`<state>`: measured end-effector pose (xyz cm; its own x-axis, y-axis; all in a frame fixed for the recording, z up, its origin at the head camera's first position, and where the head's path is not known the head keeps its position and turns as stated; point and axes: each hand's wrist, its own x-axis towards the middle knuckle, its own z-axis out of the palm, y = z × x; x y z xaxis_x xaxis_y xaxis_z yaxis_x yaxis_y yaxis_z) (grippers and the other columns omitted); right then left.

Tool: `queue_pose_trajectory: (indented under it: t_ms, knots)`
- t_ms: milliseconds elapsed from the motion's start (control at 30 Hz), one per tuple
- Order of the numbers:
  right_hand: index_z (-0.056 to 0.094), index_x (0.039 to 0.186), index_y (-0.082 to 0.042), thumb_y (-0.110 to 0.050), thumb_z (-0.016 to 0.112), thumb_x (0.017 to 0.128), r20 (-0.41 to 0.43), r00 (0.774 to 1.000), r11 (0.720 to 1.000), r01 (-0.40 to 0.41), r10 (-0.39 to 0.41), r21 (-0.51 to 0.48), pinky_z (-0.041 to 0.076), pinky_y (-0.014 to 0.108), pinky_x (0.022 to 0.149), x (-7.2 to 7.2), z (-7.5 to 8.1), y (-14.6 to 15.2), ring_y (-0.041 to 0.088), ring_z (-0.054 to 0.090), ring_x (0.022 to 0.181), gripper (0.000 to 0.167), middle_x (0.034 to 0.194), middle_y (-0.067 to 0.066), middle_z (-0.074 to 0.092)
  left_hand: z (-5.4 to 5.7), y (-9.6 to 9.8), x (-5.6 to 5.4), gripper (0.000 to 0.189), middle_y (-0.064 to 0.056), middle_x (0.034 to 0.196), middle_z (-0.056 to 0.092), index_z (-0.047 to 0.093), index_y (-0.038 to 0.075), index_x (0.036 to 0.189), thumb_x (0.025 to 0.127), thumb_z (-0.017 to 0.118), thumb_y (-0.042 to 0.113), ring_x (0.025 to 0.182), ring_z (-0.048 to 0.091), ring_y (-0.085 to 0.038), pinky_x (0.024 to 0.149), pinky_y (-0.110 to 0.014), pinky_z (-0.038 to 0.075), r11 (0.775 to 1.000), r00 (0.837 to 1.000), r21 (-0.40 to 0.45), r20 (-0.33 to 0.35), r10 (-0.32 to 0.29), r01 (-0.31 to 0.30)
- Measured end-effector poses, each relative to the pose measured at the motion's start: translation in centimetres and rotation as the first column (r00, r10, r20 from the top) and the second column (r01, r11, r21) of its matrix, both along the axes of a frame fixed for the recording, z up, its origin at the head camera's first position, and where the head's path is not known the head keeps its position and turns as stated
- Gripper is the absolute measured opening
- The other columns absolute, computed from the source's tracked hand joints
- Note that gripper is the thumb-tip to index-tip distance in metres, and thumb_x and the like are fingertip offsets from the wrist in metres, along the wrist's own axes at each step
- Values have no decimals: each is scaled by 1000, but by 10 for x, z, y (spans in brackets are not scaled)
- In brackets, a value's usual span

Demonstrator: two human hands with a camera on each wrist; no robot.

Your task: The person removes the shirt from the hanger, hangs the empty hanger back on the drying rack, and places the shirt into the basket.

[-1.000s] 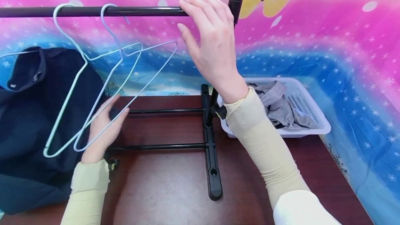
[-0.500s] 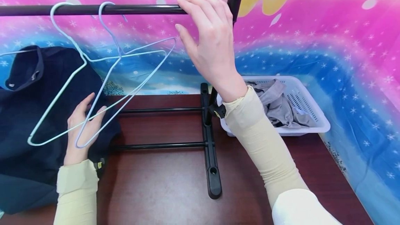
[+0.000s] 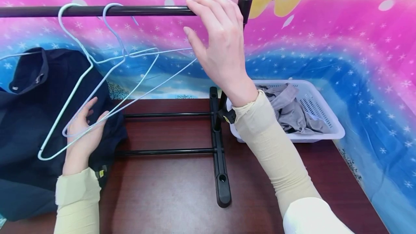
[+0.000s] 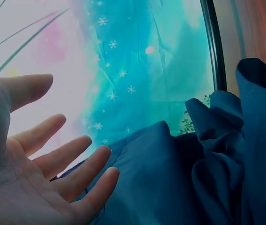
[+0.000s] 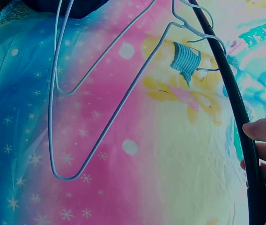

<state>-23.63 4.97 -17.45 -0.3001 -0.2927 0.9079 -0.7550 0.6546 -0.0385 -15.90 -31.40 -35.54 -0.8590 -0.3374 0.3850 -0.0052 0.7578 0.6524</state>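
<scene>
In the head view, two wire hangers, one mint green [image 3: 91, 63] and one lavender [image 3: 124, 51], hang by their hooks from a black rail [image 3: 156, 10]. My left hand [image 3: 83, 145] is behind their lower left ends, fingers spread and palm partly up. The wires cross in front of it; contact cannot be told. Beside it hangs a dark navy garment [image 3: 22, 129] with a collar, also low in the left wrist view. My right hand [image 3: 224, 42] holds the rail near its right end, fingers over it; in the right wrist view the thumb lies against the rail [image 5: 238, 110].
The rail joins an upright post [image 3: 246, 1] on a black foot [image 3: 221, 176], with two lower crossbars. A white basket [image 3: 336, 133] with grey cloth [image 3: 287, 111] stands right of it on the brown table [image 3: 169, 194]. A colourful printed curtain [image 3: 325, 35] hangs behind.
My left hand has moved left, away from the middle, toward the navy garment. Both hangers swing about on their hooks. My right hand has stayed on the rail.
</scene>
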Motion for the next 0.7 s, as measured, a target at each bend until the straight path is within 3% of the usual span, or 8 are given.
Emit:
queue_pose_trajectory:
  t_ms: [67, 133, 300, 400, 533, 700]
  knots:
    - [64, 138, -7, -38, 57, 104, 0, 1000, 1000, 0, 0, 1, 11, 31, 119, 0, -1, 0, 21, 45, 131, 46, 137, 8, 62, -1, -2, 1, 58, -13, 150, 51, 46, 23, 155, 100, 64, 29, 132, 50, -35, 105, -44, 39, 1000, 1000, 25, 12, 12, -13]
    - [64, 138, -7, -38, 57, 104, -1, 1000, 1000, 0, 0, 0, 11, 30, 119, 0, -1, 0, 21, 45, 131, 46, 137, 8, 62, -3, -3, 4, 57, -12, 148, 53, 50, 22, 153, 98, 67, 25, 130, 52, -36, 105, -44, 39, 999, 999, 39, -34, 29, -27]
    - [65, 138, -7, -37, 57, 104, -6, 1000, 1000, -2, 2, -5, 12, 31, 118, 0, -2, 0, 22, 46, 131, 46, 137, 8, 62, -3, -9, 13, 52, -3, 143, 59, 60, 23, 146, 95, 71, 18, 125, 58, -20, 99, -19, 41, 994, 978, 87, -191, 83, -67]
    - [64, 138, -7, -37, 56, 104, -6, 1000, 1000, 1, -1, -1, 12, 31, 118, 0, -2, 0, 22, 46, 131, 46, 137, 9, 62, 2, -12, 18, 51, 2, 141, 60, 61, 25, 144, 95, 71, 14, 121, 60, -10, 99, -19, 44, 985, 957, 150, -263, 119, -82]
    - [64, 139, -8, -39, 54, 105, -9, 1000, 1000, 16, -16, 9, 12, 31, 118, 0, -2, 0, 22, 45, 131, 48, 138, 8, 61, 17, -12, 25, 48, 5, 139, 62, 63, 24, 141, 95, 70, 11, 118, 62, -10, 99, -23, 47, 977, 914, 183, -370, 169, -107]
    - [63, 139, -8, -41, 53, 105, -8, 1000, 1000, 19, -19, 14, 12, 30, 118, -1, -1, 0, 21, 45, 131, 49, 138, 8, 61, 39, -8, 36, 43, 9, 139, 60, 62, 24, 141, 98, 67, 15, 118, 61, -8, 99, -22, 45, 971, 846, 120, -477, 237, -205]
